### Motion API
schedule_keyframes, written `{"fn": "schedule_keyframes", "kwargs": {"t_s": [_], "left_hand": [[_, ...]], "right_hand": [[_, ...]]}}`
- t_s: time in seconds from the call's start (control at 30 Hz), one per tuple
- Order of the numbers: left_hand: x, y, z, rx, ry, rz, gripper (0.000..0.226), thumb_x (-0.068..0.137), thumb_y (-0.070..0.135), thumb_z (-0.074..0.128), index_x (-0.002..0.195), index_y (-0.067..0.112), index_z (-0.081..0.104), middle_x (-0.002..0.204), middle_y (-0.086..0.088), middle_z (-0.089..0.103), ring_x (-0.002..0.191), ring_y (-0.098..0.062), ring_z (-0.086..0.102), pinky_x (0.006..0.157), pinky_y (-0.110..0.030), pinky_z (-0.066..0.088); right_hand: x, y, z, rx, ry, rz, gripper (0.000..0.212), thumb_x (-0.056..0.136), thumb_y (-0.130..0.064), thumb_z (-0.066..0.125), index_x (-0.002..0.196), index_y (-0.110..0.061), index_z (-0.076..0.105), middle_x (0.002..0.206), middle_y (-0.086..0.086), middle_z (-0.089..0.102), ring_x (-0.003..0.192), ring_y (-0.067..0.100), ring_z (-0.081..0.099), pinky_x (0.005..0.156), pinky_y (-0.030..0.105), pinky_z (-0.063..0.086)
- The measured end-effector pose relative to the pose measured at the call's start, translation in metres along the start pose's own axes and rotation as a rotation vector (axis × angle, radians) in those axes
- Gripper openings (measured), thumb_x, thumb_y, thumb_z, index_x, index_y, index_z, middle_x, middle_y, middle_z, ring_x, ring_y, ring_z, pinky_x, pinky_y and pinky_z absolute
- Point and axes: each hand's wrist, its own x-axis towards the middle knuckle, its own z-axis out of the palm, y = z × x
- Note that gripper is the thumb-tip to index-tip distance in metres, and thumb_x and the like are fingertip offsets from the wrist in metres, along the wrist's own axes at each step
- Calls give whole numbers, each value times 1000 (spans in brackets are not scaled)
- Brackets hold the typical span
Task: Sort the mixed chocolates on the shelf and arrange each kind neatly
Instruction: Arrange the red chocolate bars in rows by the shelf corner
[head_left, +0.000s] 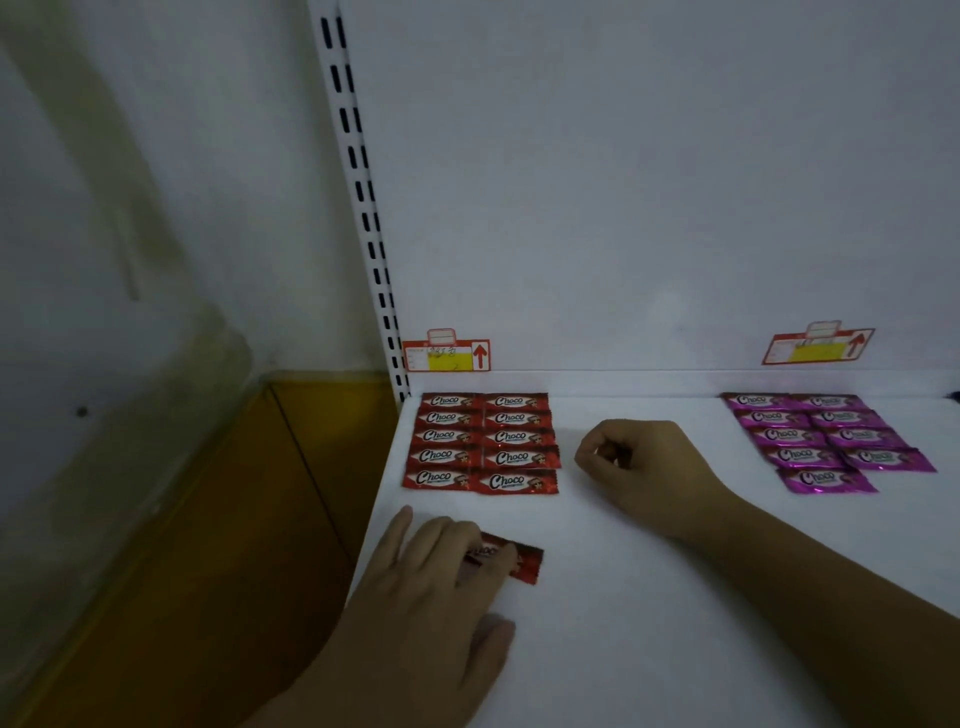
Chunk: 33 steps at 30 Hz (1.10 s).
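Note:
Several red Choco packets (483, 441) lie in two tidy columns at the back left of the white shelf (649, 597). Several purple Choco packets (826, 441) form a similar block at the back right. One loose red packet (524, 564) lies at a slant near the shelf's front left. My left hand (441, 587) rests on it with fairly straight fingers covering its left half, thumb out to the side. My right hand (639, 457) rests on the shelf between the two blocks, fingers loosely curled, nothing visible in it.
Two red and yellow price tags (447, 356) (818, 345) are fixed to the back panel behind the blocks. A slotted white upright (358, 182) marks the shelf's left end. Beyond the left edge the brown floor (234, 519) lies below.

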Motion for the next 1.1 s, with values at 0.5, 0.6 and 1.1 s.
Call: {"fn": "schedule_keyframes", "kwargs": {"t_s": [0.5, 0.6, 1.1], "left_hand": [[2, -6, 6, -14, -281, -373, 83, 78, 69, -10, 139, 34, 35, 146, 4, 37, 134, -18, 34, 103, -48, 32], [1, -9, 10, -48, -253, -411, 71, 88, 63, 8, 115, 28, 63, 117, 2, 65, 106, -20, 62, 79, -48, 52], [-1, -10, 21, -19, -209, -472, 67, 88, 63, 11, 120, 28, 58, 123, 1, 62, 112, -22, 60, 82, -49, 48]], "right_hand": [[-4, 1, -9, 57, -15, -17, 28, 85, -15, 62, 63, -31, 61, 62, -11, 63, 59, 2, 54, 58, 11, 42], [-3, 1, -8, 55, -34, -26, 26, 85, -16, 62, 64, -31, 62, 64, -18, 63, 58, 1, 54, 57, 10, 41], [-4, -2, -2, -145, 10, -410, 21, 85, -33, 55, 98, -29, 71, 89, -22, 57, 74, -3, 52, 68, 5, 37]]}}
